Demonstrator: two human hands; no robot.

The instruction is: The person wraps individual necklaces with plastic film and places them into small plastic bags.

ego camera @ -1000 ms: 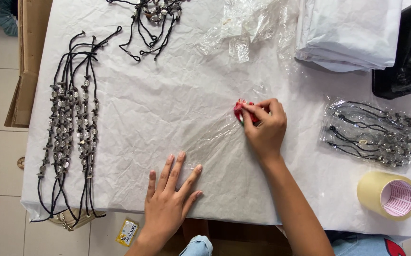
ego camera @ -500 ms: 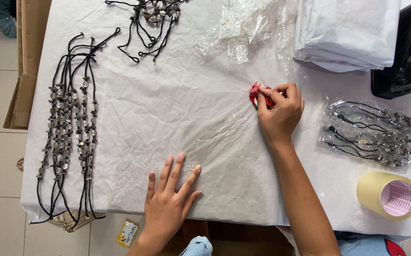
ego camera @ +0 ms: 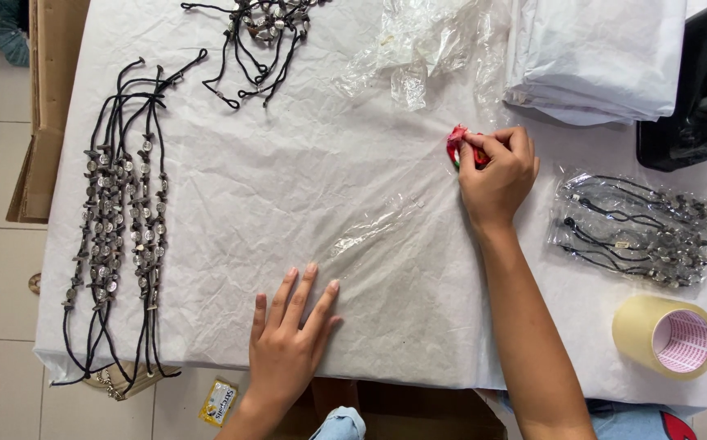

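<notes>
The left hand [ego camera: 288, 342] lies flat on the desk [ego camera: 231, 195], palm down, fingers spread, holding nothing; it presses on the near edge of a clear plastic sheet [ego camera: 394, 261] that lies on the white crumpled paper covering the desk; the right hand [ego camera: 496, 175] is closed in a pinch, thumb and fingers gripping a small red object [ego camera: 458, 143] at the far right corner of that sheet; what the object is cannot be told, as the fingers cover part of it; a row of dark cord necklaces with metal beads [ego camera: 117, 228] lies stretched out at the left side of the desk, well apart from both hands; a second tangle of cords [ego camera: 255, 33] lies at the far edge; crumpled clear bags [ego camera: 418, 41] lie beside a stack of white folded sheets [ego camera: 598, 57]; a clear packet holding cords [ego camera: 634, 228] lies just right of the right forearm; a roll of beige tape [ego camera: 667, 334] stands near the right corner.
</notes>
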